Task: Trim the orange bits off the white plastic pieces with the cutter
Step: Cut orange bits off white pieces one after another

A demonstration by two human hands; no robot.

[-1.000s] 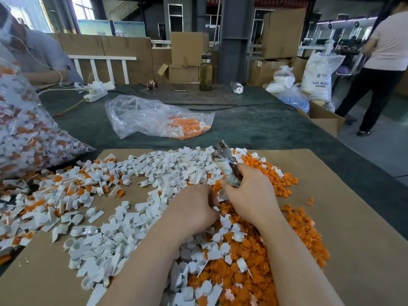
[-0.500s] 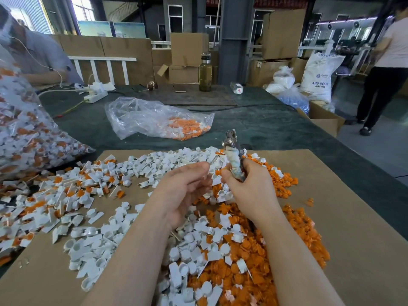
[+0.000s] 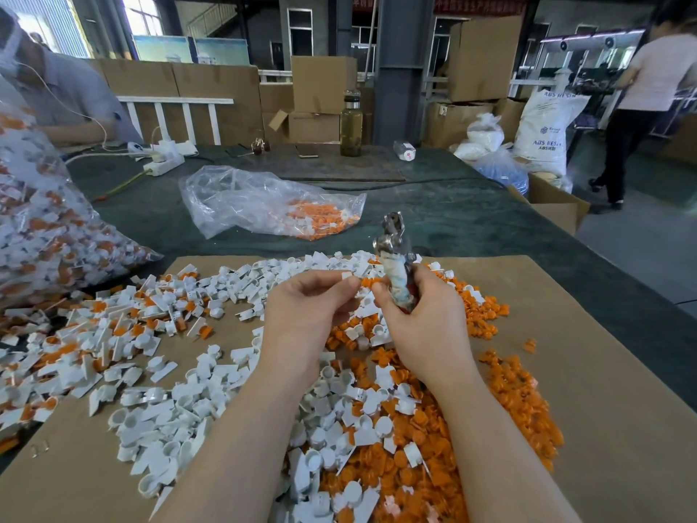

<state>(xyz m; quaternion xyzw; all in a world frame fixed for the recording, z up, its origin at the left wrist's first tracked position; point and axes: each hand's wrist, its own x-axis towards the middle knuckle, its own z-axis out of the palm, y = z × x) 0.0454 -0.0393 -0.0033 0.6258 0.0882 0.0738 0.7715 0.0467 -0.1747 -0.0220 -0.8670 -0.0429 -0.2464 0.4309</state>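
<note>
Raised left hand pinches white piece beside right-hand cutter

Left hand pinching a white piece, right hand gripping upright cutter, above white and orange pieces on cardboard

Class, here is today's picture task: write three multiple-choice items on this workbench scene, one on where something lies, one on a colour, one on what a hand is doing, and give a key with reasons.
1. Where does the clear bag with orange bits lie?
A. on the green table cover beyond the cardboard
B. on the floor
C. in a box

2. What colour is the loose heap under the right forearm?
A. blue
B. orange
C. black

3. What is the right hand doing?
A. lying flat
B. gripping the cutter
C. pointing

Key: 1 A, the bag sits past the cardboard edge; 2 B, that heap is orange; 3 B, fingers wrap the cutter's taped handle, its metal head pointing up.
</note>
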